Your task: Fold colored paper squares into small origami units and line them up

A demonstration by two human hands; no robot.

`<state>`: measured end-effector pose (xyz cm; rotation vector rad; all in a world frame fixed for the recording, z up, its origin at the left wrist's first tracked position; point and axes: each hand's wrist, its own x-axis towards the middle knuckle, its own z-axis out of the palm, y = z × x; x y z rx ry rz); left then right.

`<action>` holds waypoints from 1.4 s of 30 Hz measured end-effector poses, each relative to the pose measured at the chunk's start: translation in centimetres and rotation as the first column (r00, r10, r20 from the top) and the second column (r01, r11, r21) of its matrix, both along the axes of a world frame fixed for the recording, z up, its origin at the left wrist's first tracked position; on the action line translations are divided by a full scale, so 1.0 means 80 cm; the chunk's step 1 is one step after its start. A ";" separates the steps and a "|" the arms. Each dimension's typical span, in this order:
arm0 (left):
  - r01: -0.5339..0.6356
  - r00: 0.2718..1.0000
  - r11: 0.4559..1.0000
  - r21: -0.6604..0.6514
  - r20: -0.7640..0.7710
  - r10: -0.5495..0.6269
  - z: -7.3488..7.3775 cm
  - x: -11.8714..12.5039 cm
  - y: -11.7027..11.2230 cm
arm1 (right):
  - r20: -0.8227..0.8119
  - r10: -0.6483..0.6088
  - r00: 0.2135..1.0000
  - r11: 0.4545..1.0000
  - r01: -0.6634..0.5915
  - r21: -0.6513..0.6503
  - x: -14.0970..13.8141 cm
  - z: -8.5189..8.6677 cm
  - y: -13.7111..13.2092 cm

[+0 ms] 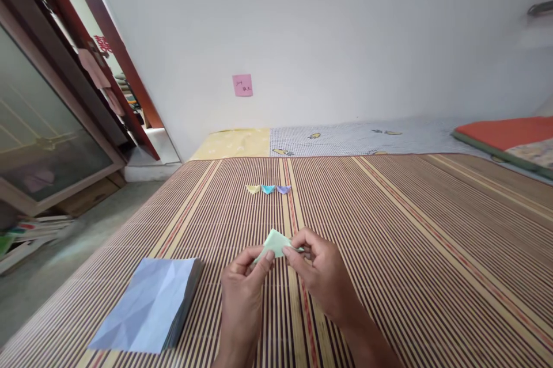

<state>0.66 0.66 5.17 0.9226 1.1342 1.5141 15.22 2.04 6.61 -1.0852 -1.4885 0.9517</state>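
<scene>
My left hand point(242, 290) and my right hand point(322, 270) both pinch a small folded pale green paper point(275, 241) just above the striped mat point(389, 253). The left fingers hold its lower left edge; the right fingers grip its right corner. Farther out on the mat lie three small folded paper pieces in a row: a yellow one point(253, 188), a blue one point(268, 189) and a purple one point(283, 189). A stack of light blue paper sheets point(149, 306) rests on the mat to the left of my left hand.
A white wall with a pink sticky note point(242, 84) stands behind. A patterned sheet point(345, 137) and an orange cushion point(505, 133) lie at the far side. A glass-door cabinet point(38, 126) and floor clutter are on the left.
</scene>
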 end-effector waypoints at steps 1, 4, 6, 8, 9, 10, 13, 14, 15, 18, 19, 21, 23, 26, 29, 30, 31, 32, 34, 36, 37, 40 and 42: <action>-0.009 1.000 1.000 -0.001 0.010 0.009 -0.001 0.001 0.001 | 0.016 -0.009 1.000 1.000 0.008 0.008 -0.001 -0.002 0.000; -0.038 0.998 0.999 -0.010 0.046 0.038 -0.004 0.003 0.001 | 0.060 -0.037 0.997 0.999 0.035 0.034 -0.005 -0.004 0.000; -0.066 0.996 0.998 -0.018 0.054 0.066 -0.005 0.004 0.001 | 0.069 -0.050 0.996 0.998 0.047 0.052 -0.006 -0.005 -0.001; -0.087 0.995 0.996 -0.026 0.044 0.089 -0.006 0.005 0.001 | 0.043 -0.048 0.998 0.997 0.045 0.063 -0.008 -0.006 -0.001; -0.091 0.995 0.995 -0.029 0.034 0.092 -0.006 0.005 0.001 | 0.020 -0.042 0.999 0.997 0.040 0.063 -0.008 -0.006 0.000; -0.093 0.995 0.995 -0.031 0.025 0.093 -0.007 0.005 0.001 | -0.004 -0.035 0.999 0.998 0.035 0.060 -0.009 -0.007 0.000; -0.097 0.995 0.995 -0.030 0.022 0.098 -0.010 0.004 0.000 | -0.043 -0.024 0.999 0.999 0.026 0.041 -0.010 -0.009 0.001; -0.099 0.995 0.995 -0.029 0.026 0.100 -0.011 0.004 0.000 | -0.046 -0.023 0.999 0.999 0.025 0.037 -0.010 -0.009 0.001; -0.099 0.995 0.995 -0.026 0.027 0.100 -0.013 0.004 -0.001 | -0.046 -0.023 0.999 0.999 0.025 0.035 -0.010 -0.009 0.001; -0.092 0.996 0.996 -0.015 0.012 0.092 -0.019 0.004 -0.001 | -0.040 -0.022 0.999 0.999 0.023 0.025 -0.010 -0.007 0.000; -0.089 0.996 0.996 -0.011 0.009 0.089 -0.021 0.004 -0.001 | -0.037 -0.022 0.999 1.000 0.023 0.021 -0.010 -0.006 0.000; -0.091 0.996 0.996 -0.008 0.016 0.091 -0.024 0.004 -0.001 | -0.034 -0.024 0.999 1.000 0.024 0.014 -0.010 -0.005 -0.001; -0.093 0.995 0.996 -0.012 0.029 0.093 -0.024 0.005 -0.001 | -0.029 -0.025 0.999 0.999 0.026 0.020 -0.010 -0.005 -0.001; -0.097 0.994 0.995 -0.017 0.043 0.098 -0.021 0.005 0.000 | -0.018 -0.025 1.000 1.000 0.025 0.002 -0.007 -0.007 0.001; -0.095 0.995 0.995 -0.018 0.039 0.096 -0.016 0.006 -0.001 | -0.055 0.028 0.998 0.996 -0.032 -0.081 -0.003 -0.009 0.004; -0.086 0.996 0.996 -0.022 0.027 0.087 -0.015 0.006 -0.001 | -0.070 0.051 0.996 0.993 -0.058 -0.104 -0.001 -0.009 0.005; -0.071 0.997 0.997 -0.029 0.013 0.072 -0.013 0.006 -0.001 | -0.077 0.072 0.994 0.990 -0.080 -0.118 0.000 -0.009 0.006; -0.058 0.998 0.998 -0.037 0.000 0.058 -0.013 0.007 -0.002 | -0.074 0.085 0.994 0.988 -0.094 -0.124 0.000 -0.008 0.006; -0.034 0.999 0.998 -0.051 -0.014 0.033 -0.012 0.008 -0.002 | -0.051 0.090 0.995 0.989 -0.095 -0.110 -0.001 -0.008 0.007; -0.023 1.000 0.998 -0.055 -0.021 0.022 -0.013 0.010 -0.002 | -0.041 0.080 0.996 0.992 -0.083 -0.091 -0.002 -0.008 0.007; -0.020 1.000 0.998 -0.054 -0.025 0.018 -0.013 0.010 -0.002 | -0.055 0.074 0.996 0.993 -0.079 -0.092 -0.002 -0.009 0.007; 0.005 0.999 0.999 -0.050 -0.043 -0.007 -0.014 0.009 -0.003 | -0.157 0.072 0.985 0.986 -0.094 -0.139 0.000 -0.015 0.009; 0.022 0.999 0.999 -0.043 -0.043 -0.024 -0.015 0.009 -0.004 | -0.187 0.101 0.977 0.974 -0.135 -0.181 0.005 -0.018 0.011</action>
